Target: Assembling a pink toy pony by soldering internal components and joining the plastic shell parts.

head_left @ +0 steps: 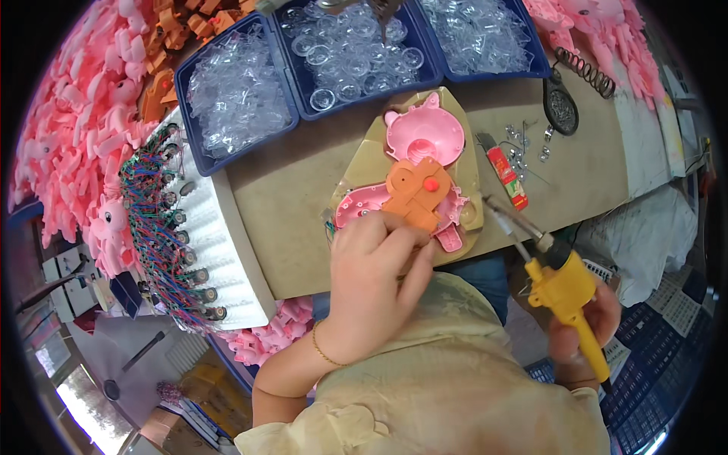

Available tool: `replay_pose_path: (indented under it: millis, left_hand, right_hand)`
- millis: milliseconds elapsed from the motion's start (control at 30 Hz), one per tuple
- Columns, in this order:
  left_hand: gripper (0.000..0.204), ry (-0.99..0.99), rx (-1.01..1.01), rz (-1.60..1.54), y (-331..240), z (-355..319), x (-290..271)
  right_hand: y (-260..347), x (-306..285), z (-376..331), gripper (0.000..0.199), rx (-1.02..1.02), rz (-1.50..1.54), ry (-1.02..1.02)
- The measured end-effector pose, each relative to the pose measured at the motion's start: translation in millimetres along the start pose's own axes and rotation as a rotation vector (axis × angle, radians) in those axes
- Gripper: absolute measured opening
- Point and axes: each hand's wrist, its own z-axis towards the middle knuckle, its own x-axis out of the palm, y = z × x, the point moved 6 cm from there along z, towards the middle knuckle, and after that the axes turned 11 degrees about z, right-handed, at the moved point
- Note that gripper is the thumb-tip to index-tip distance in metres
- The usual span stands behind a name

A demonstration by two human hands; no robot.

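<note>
My left hand (379,265) has its fingers closed on the near edge of an orange plastic part (425,199) with a red button. That part lies over the body of a pink toy shell half (362,202), hollow side up; the fingertips are partly hidden. The shell's round head cup (426,130) points away from me. Beneath the shell is a shaped tan holder (464,178). In my right hand (588,326) is a yellow soldering gun (560,292), its metal tip pointing toward the holder, just right of it.
Blue bins (299,102) of clear plastic parts line the far edge. A white foam block (243,280) with wired round components (199,277) stands left, beside heaped pink shells (76,98). A red box cutter (506,178), small metal bits (517,148) and a coiled cord (584,72) lie right.
</note>
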Motion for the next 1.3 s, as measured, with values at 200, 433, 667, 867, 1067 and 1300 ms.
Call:
replay_pose_path:
  millis: [200,433,667,867,1067,1300]
  left_hand:
    - [0.007,0.066,-0.011,-0.022,0.8,2.9,-2.4]
    - [0.005,0.108,-0.081,-0.114,7.6,0.0,0.2]
    - [0.005,0.112,-0.081,-0.129,9.9,-0.2,-0.4]
    - [0.005,0.137,-0.044,-0.108,6.5,2.4,-0.8]
    - [0.005,0.148,-0.066,-0.121,9.0,-0.3,-2.5]
    - [0.005,0.151,-0.047,-0.108,8.3,3.3,-2.0]
  right_hand:
    - [9.2,17.9,3.0,0.056,-0.174,-0.167,0.331]
    - [8.1,24.1,6.2,0.053,-0.125,-0.150,0.390]
    - [0.9,29.4,7.3,0.051,-0.097,0.030,0.406]
    - [-11.8,22.8,-7.7,0.046,0.153,0.080,0.372]
    - [7.7,35.4,7.5,0.049,-0.119,-0.025,0.494]
    - [12.5,35.3,9.7,0.053,-0.214,-0.186,0.510]
